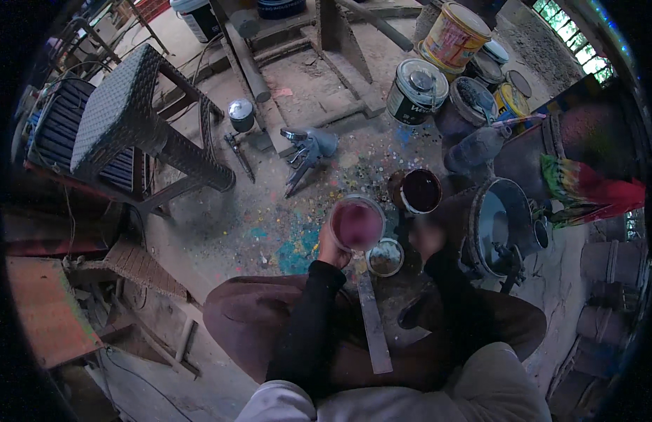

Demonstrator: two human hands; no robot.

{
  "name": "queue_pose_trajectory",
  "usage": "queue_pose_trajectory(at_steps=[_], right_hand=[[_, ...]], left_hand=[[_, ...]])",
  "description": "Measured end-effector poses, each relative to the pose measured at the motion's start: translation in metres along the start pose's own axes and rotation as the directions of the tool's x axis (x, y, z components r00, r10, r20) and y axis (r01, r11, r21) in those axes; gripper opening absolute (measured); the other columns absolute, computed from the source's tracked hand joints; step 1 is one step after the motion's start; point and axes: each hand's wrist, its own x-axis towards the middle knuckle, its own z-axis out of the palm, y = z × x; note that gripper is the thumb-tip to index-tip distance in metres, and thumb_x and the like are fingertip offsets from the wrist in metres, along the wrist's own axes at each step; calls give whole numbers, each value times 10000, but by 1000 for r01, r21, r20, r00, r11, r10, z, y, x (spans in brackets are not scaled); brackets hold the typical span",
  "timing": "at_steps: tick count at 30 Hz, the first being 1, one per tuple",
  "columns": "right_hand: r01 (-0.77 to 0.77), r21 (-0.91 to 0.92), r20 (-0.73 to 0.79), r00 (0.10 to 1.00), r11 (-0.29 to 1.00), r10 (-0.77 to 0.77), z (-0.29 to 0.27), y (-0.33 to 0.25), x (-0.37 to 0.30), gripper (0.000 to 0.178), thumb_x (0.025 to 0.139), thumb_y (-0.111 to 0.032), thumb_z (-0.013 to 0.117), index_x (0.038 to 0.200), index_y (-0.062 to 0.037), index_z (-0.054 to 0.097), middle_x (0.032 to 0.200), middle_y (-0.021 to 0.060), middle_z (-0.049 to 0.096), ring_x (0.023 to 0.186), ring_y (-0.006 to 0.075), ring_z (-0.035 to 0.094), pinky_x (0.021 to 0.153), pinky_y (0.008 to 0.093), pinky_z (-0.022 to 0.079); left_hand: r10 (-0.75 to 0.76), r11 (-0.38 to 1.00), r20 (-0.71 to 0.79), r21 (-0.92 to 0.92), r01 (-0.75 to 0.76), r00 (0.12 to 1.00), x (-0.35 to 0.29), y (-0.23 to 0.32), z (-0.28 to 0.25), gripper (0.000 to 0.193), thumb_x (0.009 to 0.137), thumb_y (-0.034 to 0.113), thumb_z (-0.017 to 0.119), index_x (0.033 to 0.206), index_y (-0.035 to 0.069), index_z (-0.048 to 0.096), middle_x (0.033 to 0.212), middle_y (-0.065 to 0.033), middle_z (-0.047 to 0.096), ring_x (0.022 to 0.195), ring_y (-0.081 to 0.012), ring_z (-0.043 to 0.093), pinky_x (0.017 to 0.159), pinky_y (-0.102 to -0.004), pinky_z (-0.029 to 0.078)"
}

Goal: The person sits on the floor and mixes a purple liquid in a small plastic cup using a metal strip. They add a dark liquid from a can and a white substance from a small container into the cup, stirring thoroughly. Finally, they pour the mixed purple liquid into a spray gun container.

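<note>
My left hand (332, 249) is wrapped round a round, clear-looking container (357, 222) with pinkish-red liquid in it, held above the floor in front of me. My right hand (428, 238) is smeared by motion, so its fingers cannot be made out. It is near an open can of dark red paint (421, 191) and a small round tin (385, 257) with a pale rim. Whether it holds anything does not show. A flat grey strip (373, 330) runs from beside the small tin toward my lap, between my crossed legs.
A spray gun (310, 152) and a second one with a metal cup (240, 114) stand on the paint-spattered floor ahead. On the left is a grey woven-pattern stool (122, 112). Paint buckets (417, 91), a plastic bottle (477, 149) and a large liquid-filled bucket (498, 218) stand right.
</note>
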Motion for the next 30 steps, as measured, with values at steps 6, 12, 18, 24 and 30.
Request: queue_pose_trajectory(at_steps=[6,12,18,24,30], right_hand=[[535,-840,454,600,-92,-659,38,-99,-32,609,586,-309,780,1092,-105,509,1206,149,424,1158,324,383,908,527,337],[388,-822,543,756,-418,-366,50,-131,8,923,521,-426,782,1312,-201,363,1401,128,217,1308,395,136,978,674,124],[395,-742,603,745,-541,-284,51,-130,28,890,529,-462,773,1299,-231,390,1397,111,238,1312,395,120,963,694,124],[428,-684,614,775,-591,-150,58,-150,0,838,640,-444,715,1352,-267,309,1442,110,164,1322,395,97,999,646,135],[476,-652,669,728,-591,-152,52,-139,14,758,678,-391,690,1338,-263,341,1447,113,149,1320,406,89,969,674,163]], left_hand=[[-21,1000,-7,3,21,1000,5,-4,-2,327,920,218,377,1145,18,504,1096,-121,574,987,-230,571,863,-357,471],[-49,992,88,-113,59,995,18,-13,-19,314,918,217,382,1121,20,519,1071,-111,583,956,-220,579,838,-350,476],[-16,993,122,-112,30,992,27,-24,-26,311,918,233,388,1101,27,532,1048,-106,591,930,-222,585,816,-356,488],[-31,996,113,-85,41,993,25,-21,-24,311,925,220,364,1113,24,516,1060,-102,581,940,-223,576,816,-353,483],[-36,994,109,-103,47,993,15,-10,-13,322,927,238,381,1125,18,510,1076,-110,577,965,-233,573,830,-366,483]])
